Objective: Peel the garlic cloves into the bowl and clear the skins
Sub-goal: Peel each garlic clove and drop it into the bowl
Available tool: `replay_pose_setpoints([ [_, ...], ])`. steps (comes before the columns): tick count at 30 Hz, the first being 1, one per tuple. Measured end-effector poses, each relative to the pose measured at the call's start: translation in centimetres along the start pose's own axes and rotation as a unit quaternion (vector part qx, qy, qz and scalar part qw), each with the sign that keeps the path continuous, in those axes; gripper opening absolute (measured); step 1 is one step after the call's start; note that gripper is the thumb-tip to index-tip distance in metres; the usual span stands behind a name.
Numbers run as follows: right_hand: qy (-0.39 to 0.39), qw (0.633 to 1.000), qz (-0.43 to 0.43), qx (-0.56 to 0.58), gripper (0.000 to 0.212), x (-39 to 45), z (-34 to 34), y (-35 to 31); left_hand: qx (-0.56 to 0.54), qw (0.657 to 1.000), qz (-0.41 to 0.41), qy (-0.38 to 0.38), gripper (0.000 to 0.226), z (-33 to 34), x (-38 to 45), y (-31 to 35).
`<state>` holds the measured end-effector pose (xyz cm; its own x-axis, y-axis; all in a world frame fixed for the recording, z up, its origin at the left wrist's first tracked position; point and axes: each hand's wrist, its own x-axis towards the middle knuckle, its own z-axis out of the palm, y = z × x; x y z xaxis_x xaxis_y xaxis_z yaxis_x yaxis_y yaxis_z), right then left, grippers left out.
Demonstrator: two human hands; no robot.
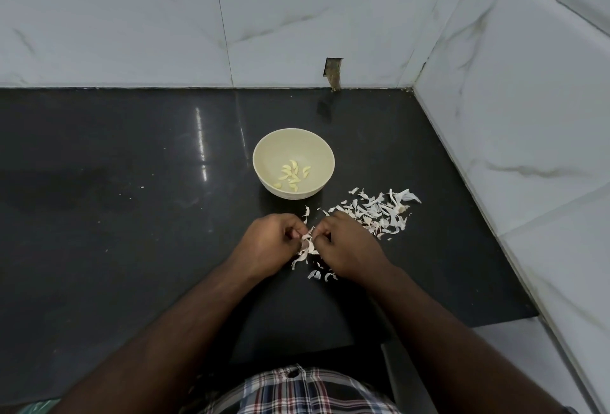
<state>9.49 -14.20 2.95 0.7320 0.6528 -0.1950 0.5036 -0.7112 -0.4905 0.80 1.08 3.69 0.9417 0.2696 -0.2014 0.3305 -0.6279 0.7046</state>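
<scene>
Nearby: bowl [264,166] beyond hands | skins [379,212] right | countertop [132,215]

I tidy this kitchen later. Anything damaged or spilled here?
Yes: a broken hole in the wall tile just above the counter. Garlic skins lie scattered right of the bowl.

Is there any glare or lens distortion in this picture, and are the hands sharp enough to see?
Head view: a bright glare streak lies on the dark countertop left of the bowl; the wide lens bends the wall tile lines at the edges; the left hand and right hand are fairly sharp, dim against the counter.
</scene>
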Motion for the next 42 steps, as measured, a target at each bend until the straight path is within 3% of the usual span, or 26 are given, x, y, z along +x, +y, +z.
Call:
replay_pose_setpoints([
  [6,0.009,0.999,-0.02,0.035,0.019,-0.2,-1.0,0.5,0.04,0.999,0.027,0.002,0.019,0.2,-0.2,0.2],
  [9,-0.026,0.999,-0.042,0.016,0.014,-0.6,-1.3,0.6,0.056,0.998,0.027,-0.002,0.017,0.4,0.0,0.1],
  [15,-0.072,0.992,-0.074,-0.07,0.037,-1.0,-0.8,-0.1,0.04,0.999,-0.003,0.014,0.021,0.9,0.1,-0.2],
  [21,-0.042,0.985,-0.116,-0.117,0.021,-0.9,-0.8,-0.1,0.013,0.999,-0.021,0.021,0.019,0.8,-0.2,-0.1],
  [28,-0.033,0.987,-0.114,-0.112,0.021,-0.9,-0.6,0.1,-0.02,0.999,-0.029,0.033,0.017,0.7,-0.6,0.0],
  [31,0.034,0.989,-0.138,-0.034,0.015,-1.2,-0.6,-0.1,-0.036,0.997,-0.028,0.059,0.015,0.6,-0.7,0.1],
  [34,0.076,0.991,-0.056,0.092,0.005,-1.0,-1.1,-0.1,-0.086,0.992,-0.038,0.084,0.009,0.4,-0.7,0.2],
  [36,0.058,0.969,-0.002,0.239,0.017,-1.1,-1.6,-0.3,-0.151,0.984,-0.042,0.082,0.005,0.6,-0.5,0.2],
  [38,0.036,0.924,0.007,0.381,0.023,-1.6,-2.0,-0.7,-0.221,0.972,-0.038,0.066,0.007,0.6,-0.4,0.5],
  [42,0.06,0.89,0.019,0.452,0.016,-2.1,-2.6,-1.1,-0.291,0.955,-0.027,0.054,0.007,0.6,-0.3,1.1],
])
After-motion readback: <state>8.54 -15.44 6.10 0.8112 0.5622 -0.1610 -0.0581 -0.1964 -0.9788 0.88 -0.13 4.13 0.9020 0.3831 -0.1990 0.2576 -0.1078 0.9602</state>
